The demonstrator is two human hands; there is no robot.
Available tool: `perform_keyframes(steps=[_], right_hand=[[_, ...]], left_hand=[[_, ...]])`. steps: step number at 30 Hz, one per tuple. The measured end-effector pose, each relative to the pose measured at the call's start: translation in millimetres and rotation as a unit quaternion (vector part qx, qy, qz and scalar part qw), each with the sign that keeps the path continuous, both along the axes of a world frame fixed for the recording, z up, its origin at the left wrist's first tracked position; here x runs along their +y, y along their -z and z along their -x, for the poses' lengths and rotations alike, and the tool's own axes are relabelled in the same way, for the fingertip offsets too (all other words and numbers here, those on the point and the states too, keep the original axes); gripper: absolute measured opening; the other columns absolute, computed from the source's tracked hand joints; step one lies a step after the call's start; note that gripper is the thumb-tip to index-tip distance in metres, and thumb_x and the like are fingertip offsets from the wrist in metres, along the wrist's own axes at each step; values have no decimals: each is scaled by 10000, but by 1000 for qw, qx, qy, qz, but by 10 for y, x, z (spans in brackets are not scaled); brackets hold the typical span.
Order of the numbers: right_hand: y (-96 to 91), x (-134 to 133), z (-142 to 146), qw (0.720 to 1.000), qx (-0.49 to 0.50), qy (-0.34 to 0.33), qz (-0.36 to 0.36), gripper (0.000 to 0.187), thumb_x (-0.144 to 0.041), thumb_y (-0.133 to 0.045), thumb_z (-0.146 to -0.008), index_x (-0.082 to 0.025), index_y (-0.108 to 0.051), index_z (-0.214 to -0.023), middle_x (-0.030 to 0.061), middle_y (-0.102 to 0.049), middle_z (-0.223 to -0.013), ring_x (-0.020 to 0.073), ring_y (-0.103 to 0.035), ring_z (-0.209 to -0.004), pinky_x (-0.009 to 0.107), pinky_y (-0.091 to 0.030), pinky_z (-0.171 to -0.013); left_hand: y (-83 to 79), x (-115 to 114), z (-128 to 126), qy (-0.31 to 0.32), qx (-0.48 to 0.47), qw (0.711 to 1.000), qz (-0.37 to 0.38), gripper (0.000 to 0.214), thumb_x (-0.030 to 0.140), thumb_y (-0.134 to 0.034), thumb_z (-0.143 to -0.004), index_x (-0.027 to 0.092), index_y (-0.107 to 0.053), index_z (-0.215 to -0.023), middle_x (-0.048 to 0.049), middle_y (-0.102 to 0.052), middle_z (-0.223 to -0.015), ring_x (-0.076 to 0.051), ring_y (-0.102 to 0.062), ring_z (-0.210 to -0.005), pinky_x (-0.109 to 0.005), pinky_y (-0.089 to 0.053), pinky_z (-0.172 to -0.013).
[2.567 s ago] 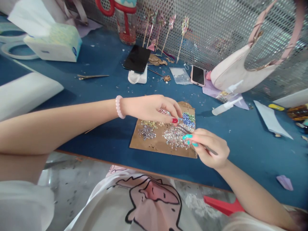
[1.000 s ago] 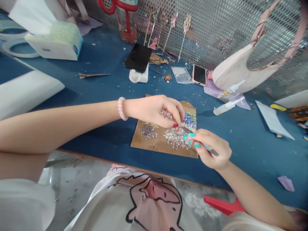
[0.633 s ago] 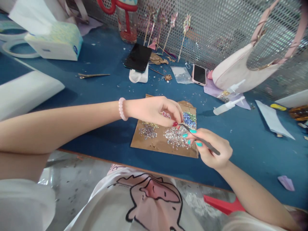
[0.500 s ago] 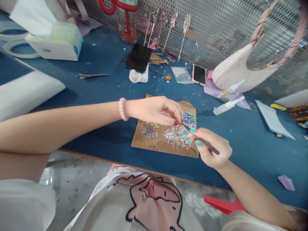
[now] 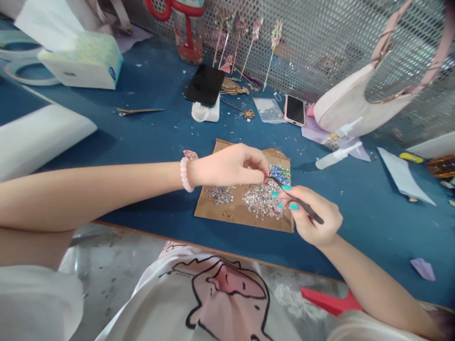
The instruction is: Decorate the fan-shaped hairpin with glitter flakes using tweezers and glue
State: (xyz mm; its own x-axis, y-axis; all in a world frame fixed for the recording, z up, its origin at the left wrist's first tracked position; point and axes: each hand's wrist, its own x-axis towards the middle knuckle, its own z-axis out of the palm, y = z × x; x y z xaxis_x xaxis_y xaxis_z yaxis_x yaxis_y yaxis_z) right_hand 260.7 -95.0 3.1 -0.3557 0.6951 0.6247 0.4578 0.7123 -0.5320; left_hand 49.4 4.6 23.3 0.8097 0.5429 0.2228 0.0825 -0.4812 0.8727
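"Blue tabletop [image 5: 149, 142], pale specks all over, one sheet of cardboard [image 5: 236, 211] on it! What's in your grip?"

"One pair of dark tweezers [image 5: 308, 210], clasped in my right hand [image 5: 324, 206] over the cardboard, tip right by the thumb of my left hand [image 5: 227, 166]."

"And that left one?"

"Thumb and fingers curled close together; whether they pinch anything, I can't tell. One pinkish patterned piece [image 5: 191, 154] peeks out behind the wrist, just beside my one bead bracelet [image 5: 185, 175]."

"Count the cardboard!"

"Four piles in clear view: silvery gems [image 5: 263, 201], grey-violet gems [image 5: 220, 194], blue gems [image 5: 278, 175], green gems [image 5: 285, 171]. My left hand covers part of the sheet."

"Further back?"

"Two phones: one black phone [image 5: 205, 85], one pink-edged phone [image 5: 295, 110]. One tissue box [image 5: 81, 68], one pale handbag [image 5: 351, 102], and five glitter-topped sticks [image 5: 276, 37] along a metal mesh panel [image 5: 320, 38]. Below the table edge, grey floor [image 5: 110, 265], spotted dark."
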Motion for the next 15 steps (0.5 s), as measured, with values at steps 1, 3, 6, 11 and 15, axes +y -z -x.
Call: perform_keyframes(steps=[1,3,6,11,15], right_hand=[[1,-2,2,1000,2,3,0,396,-50,-502,-808,-222,-564,-1160,51,-702,-901,134,-649,-696,280,-575,-610],[-3,-4,6,1000,0,6,-6,398,-52,-503,-809,-227,-564,-1161,44,-702,-899,129,-649,-692,276,-578,-617],[-16,-7,11,1000,-9,14,-19,409,-45,-510,-805,-229,-561,-1166,32,-703,-891,121,-650,-692,269,-578,-643],[-10,-11,1,1000,6,16,-11,431,-26,-515,-793,-223,-563,-1173,33,-700,-919,118,-655,-717,263,-575,-661],[5,-11,-5,1000,10,15,-10,432,-24,-518,-790,-218,-567,-1172,35,-699,-928,117,-658,-732,263,-574,-683]], left_hand=[[5,-13,-3,-9,-3,1000,1,132,198,-512,-772,150,-634,-767,-40,-635,-881,-161,-602,-843,-288,-458,-773],[5,-31,-6,-20,-10,1000,-1,122,206,-532,-769,141,-634,-757,-49,-628,-882,-167,-596,-848,-299,-451,-795],[-10,-45,-6,-20,-23,1000,0,112,172,-527,-764,133,-631,-750,-55,-618,-892,-157,-589,-837,-297,-444,-801],[-12,-60,-20,-16,-47,999,20,119,173,-519,-778,131,-628,-756,-49,-607,-876,-146,-583,-836,-280,-452,-781],[8,-72,-42,-19,-62,996,53,119,183,-525,-793,123,-620,-754,-47,-616,-860,-141,-580,-828,-278,-458,-778]])
